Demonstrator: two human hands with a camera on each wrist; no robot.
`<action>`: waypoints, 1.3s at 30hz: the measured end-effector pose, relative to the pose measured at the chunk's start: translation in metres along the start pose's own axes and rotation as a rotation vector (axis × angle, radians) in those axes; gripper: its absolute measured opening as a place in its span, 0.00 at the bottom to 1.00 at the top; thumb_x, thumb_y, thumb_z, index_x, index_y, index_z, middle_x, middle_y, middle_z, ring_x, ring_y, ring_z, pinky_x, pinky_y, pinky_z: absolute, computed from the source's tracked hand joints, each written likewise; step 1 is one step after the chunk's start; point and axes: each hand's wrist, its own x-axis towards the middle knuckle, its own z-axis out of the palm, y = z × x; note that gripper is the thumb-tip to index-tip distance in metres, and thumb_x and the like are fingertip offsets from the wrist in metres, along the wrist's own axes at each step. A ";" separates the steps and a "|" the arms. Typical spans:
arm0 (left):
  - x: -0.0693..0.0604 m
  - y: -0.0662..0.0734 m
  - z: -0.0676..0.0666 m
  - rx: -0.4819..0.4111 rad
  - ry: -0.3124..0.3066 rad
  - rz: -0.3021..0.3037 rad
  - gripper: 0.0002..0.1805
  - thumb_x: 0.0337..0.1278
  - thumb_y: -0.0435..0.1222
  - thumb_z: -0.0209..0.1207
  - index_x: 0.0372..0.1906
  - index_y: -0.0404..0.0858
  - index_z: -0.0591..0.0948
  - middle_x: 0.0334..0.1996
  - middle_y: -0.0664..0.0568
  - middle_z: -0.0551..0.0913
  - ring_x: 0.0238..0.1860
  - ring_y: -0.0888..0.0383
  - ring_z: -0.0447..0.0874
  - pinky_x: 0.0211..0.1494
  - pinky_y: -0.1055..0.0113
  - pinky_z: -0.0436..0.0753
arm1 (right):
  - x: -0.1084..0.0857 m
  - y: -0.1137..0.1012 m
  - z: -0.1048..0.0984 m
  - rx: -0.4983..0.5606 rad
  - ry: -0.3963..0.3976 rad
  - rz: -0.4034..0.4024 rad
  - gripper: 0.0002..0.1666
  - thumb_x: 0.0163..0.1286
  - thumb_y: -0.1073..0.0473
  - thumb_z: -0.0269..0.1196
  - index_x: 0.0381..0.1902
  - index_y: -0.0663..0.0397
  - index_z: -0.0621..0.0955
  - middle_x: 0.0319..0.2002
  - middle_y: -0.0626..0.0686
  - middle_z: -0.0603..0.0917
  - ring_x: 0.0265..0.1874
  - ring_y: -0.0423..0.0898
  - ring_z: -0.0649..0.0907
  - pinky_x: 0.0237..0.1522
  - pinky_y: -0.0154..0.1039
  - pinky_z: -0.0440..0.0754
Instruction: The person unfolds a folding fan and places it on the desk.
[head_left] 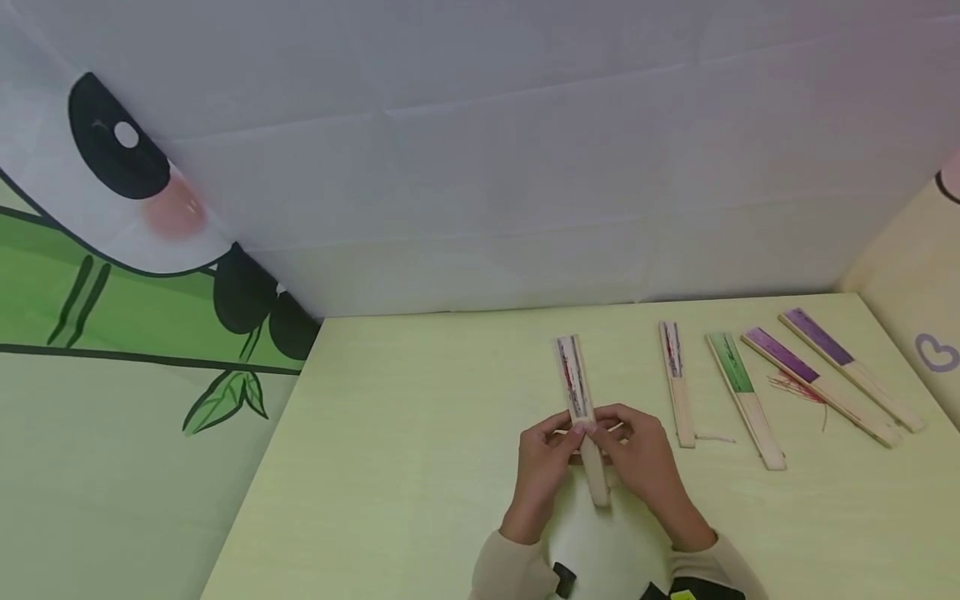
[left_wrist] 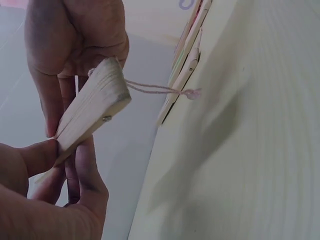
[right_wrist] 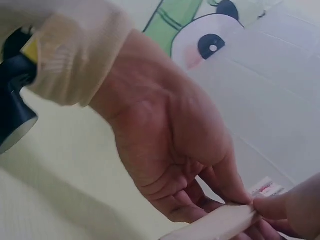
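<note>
"Pale wood at one end, a printed strip at the other: where have you got that folded fan (head_left: pixel 577 400)?"

"Up off the table (head_left: pixel 360 467), between my left hand (head_left: pixel 542 467) and my right hand (head_left: pixel 642 458)."

"Held how?"

"Pinched from both sides, my thumbs meeting on the upper face near where the print stops, my fingers underneath."

"Heavy?"

"Light, I'd say, and stiff along its length while folded. The bare wood looks dry, so I expect little slipping."

"Any weak part?"

"The printed section, I'd guess: if that's paper or thin cloth, a hard squeeze could crease it. I'd take hold on the bare sticks, short of the small pin (left_wrist: pixel 106 118), and let the thin cord (left_wrist: pixel 152 88) dangle at that end; tugging it would probably just swing the fan about."
</note>
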 end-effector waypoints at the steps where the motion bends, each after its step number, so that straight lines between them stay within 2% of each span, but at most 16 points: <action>1: 0.000 0.000 0.000 -0.009 0.000 -0.007 0.16 0.71 0.27 0.64 0.59 0.26 0.85 0.40 0.49 0.84 0.32 0.64 0.85 0.36 0.71 0.88 | 0.000 0.000 -0.001 0.039 -0.010 0.039 0.14 0.73 0.63 0.70 0.52 0.66 0.87 0.38 0.57 0.87 0.30 0.43 0.86 0.31 0.39 0.90; 5: -0.001 -0.001 0.000 -0.063 0.014 -0.046 0.16 0.72 0.28 0.63 0.59 0.25 0.85 0.38 0.49 0.84 0.34 0.63 0.86 0.36 0.70 0.89 | 0.001 0.000 -0.004 0.167 -0.031 0.177 0.16 0.74 0.64 0.69 0.56 0.68 0.85 0.39 0.55 0.85 0.33 0.41 0.85 0.33 0.39 0.90; 8: -0.001 -0.001 -0.001 -0.094 0.044 -0.062 0.16 0.73 0.28 0.62 0.58 0.24 0.84 0.37 0.49 0.83 0.35 0.62 0.85 0.36 0.69 0.89 | 0.003 0.001 -0.004 0.222 -0.023 0.214 0.17 0.74 0.67 0.68 0.57 0.70 0.83 0.38 0.54 0.84 0.33 0.40 0.85 0.34 0.39 0.90; 11: -0.002 -0.001 -0.002 -0.120 0.075 -0.072 0.15 0.73 0.29 0.62 0.58 0.24 0.84 0.38 0.49 0.83 0.36 0.62 0.85 0.35 0.70 0.89 | 0.004 0.003 -0.004 0.247 -0.003 0.217 0.17 0.74 0.68 0.67 0.57 0.72 0.82 0.36 0.53 0.85 0.33 0.39 0.85 0.33 0.38 0.90; 17: -0.001 -0.003 -0.004 -0.167 0.111 -0.053 0.15 0.73 0.28 0.61 0.58 0.22 0.84 0.39 0.48 0.82 0.37 0.61 0.85 0.34 0.71 0.88 | 0.006 0.007 -0.003 0.270 0.043 0.220 0.18 0.75 0.69 0.66 0.58 0.72 0.81 0.35 0.51 0.87 0.33 0.36 0.85 0.31 0.35 0.90; 24: -0.003 -0.002 -0.004 -0.205 0.162 -0.028 0.17 0.74 0.29 0.60 0.58 0.21 0.83 0.40 0.47 0.80 0.37 0.60 0.85 0.33 0.72 0.87 | 0.008 0.007 -0.005 0.314 0.068 0.248 0.25 0.76 0.69 0.65 0.67 0.71 0.76 0.33 0.47 0.86 0.32 0.35 0.85 0.30 0.34 0.89; 31: -0.006 -0.001 -0.005 -0.253 0.250 -0.003 0.16 0.74 0.28 0.59 0.57 0.19 0.82 0.43 0.45 0.83 0.37 0.60 0.84 0.32 0.72 0.86 | 0.011 0.006 -0.004 0.397 0.121 0.259 0.21 0.75 0.72 0.63 0.64 0.70 0.75 0.28 0.44 0.84 0.27 0.37 0.86 0.28 0.34 0.89; 39: -0.005 -0.003 -0.004 -0.296 0.337 -0.008 0.16 0.74 0.28 0.60 0.57 0.19 0.82 0.40 0.49 0.81 0.35 0.61 0.83 0.30 0.73 0.85 | 0.012 0.009 -0.003 0.458 0.147 0.285 0.20 0.77 0.72 0.62 0.63 0.69 0.72 0.27 0.42 0.84 0.28 0.37 0.86 0.30 0.34 0.90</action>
